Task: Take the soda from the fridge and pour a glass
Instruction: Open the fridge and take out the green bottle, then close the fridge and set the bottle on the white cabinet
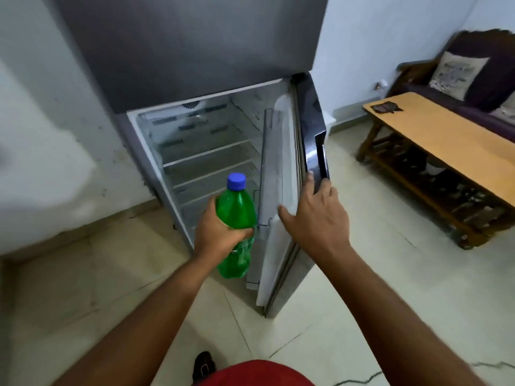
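The soda bottle [237,215] was glossy green plastic with a smooth blue cap [236,181]. The fridge [189,51] wore brushed grey metal, its door liner [278,190] matt white plastic. The tabletop [446,140] was smooth pale wood; floor tiles [362,274] shone faintly.

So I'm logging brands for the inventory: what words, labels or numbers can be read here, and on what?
Nothing reads for certain.
Green soda bottle in the left hand: pale label print, blurred and partly covered by the fingers.
Fridge back wall: a faint mark, perhaps ending "Frost", too blurred to confirm.
Cushion on the sofa: grey pattern, illegible.
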